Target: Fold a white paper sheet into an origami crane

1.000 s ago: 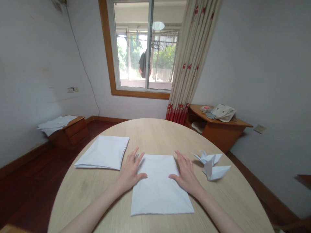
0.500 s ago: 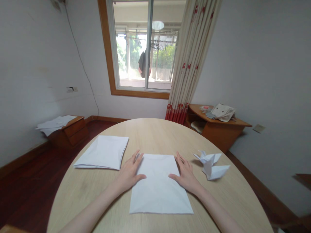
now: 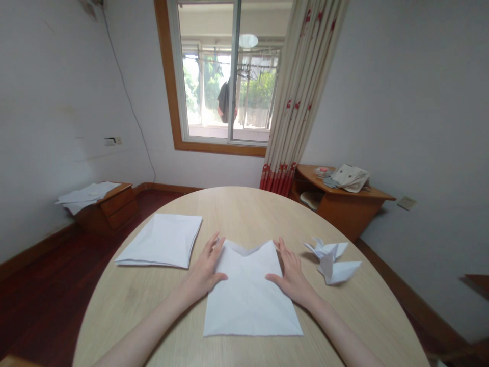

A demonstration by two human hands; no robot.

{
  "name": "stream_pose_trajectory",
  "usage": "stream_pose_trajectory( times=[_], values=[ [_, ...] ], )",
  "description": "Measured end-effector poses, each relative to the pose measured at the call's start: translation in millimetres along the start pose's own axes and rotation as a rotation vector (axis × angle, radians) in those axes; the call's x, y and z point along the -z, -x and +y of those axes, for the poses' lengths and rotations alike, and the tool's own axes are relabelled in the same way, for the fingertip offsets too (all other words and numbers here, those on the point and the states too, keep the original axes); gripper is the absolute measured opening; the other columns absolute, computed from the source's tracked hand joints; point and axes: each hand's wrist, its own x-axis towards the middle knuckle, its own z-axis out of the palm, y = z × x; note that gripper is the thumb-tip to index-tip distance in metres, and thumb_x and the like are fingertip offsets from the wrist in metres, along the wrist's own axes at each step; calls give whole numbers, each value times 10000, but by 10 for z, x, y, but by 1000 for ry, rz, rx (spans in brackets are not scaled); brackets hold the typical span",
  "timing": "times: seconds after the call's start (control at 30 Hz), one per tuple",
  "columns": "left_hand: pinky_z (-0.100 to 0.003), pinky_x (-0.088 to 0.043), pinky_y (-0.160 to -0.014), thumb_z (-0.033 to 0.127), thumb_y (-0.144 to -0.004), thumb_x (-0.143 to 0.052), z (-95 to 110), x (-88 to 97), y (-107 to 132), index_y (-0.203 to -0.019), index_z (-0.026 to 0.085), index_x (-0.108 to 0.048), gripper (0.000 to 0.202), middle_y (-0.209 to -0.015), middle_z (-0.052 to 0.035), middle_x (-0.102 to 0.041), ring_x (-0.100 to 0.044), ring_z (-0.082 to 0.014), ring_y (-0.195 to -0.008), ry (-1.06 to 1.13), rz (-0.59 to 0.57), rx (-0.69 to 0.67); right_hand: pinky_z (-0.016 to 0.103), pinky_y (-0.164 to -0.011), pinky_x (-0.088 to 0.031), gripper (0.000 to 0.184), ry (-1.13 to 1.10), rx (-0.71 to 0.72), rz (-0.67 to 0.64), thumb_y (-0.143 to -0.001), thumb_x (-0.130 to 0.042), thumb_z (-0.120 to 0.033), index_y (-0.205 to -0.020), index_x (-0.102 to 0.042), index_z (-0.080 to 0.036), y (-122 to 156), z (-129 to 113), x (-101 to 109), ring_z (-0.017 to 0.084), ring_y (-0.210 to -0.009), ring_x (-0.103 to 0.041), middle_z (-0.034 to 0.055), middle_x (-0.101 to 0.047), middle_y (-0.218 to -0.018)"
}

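Observation:
A folded white sheet of paper (image 3: 250,300) lies before me on the round wooden table (image 3: 237,209). Its far edge dips in a V between two raised corners. My left hand (image 3: 208,267) holds the sheet's left side, thumb on top and fingers along the edge. On the right side, my right hand (image 3: 290,270) holds it the same way, its thumb pointing inward. The fingertips at the far corners are partly hidden by the paper.
A stack of folded white paper (image 3: 160,240) lies on the table's left. Two folded paper birds, a nearer one (image 3: 340,271) and a farther one (image 3: 326,248), stand at the right. Beyond are a wooden corner cabinet (image 3: 344,206) and a curtain (image 3: 294,102).
The far edge of the sheet, nearly straight before, has buckled into a V with its corners raised. Both hands have stayed almost in place.

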Motion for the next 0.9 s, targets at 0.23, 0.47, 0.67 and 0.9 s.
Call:
stream_pose_trajectory(
  times=[0.23, 0.47, 0.67, 0.9],
  values=[
    [-561, -388, -1023, 1, -695, -711, 85, 34, -6, -1463, 375, 136, 1203, -1556, -164, 25, -359, -365, -1330, -29, 100, -41, 554, -1065, -285, 1056, -122, 57, 69, -807, -598, -191, -1456, 229, -280, 10, -30, 5, 300, -1336, -350, 152, -306, -1497],
    [-526, -407, -1007, -19, -810, -478, 101, 49, -7, -1465, 383, 132, 981, -1548, -117, 55, -287, -315, -1360, -58, 214, -110, 462, -984, -439, 917, -230, 77, 175, -837, -492, -146, -1483, 142, -293, 22, -106, 35, 222, -1139, -543, 138, -373, -1455],
    [-518, -414, -988, 23, -867, -394, 118, 62, -27, -1461, 381, 153, 883, -1524, -123, -39, -369, -286, -1290, -66, 276, -140, 447, -924, -485, 804, -187, 128, 281, -886, -442, -184, -1501, 68, -265, 27, -167, 69, 208, -999, -585, 148, -438, -1392],
    [-439, -490, -914, 23, -873, -372, 88, 53, -26, -1480, 370, 71, 827, -1411, -137, -232, -539, -192, -986, -40, 303, -126, 432, -889, -507, 691, -106, 181, 373, -931, -384, -180, -1507, -9, -246, 17, -149, 106, 216, -1002, -592, 135, -556, -1240]
  ],
)
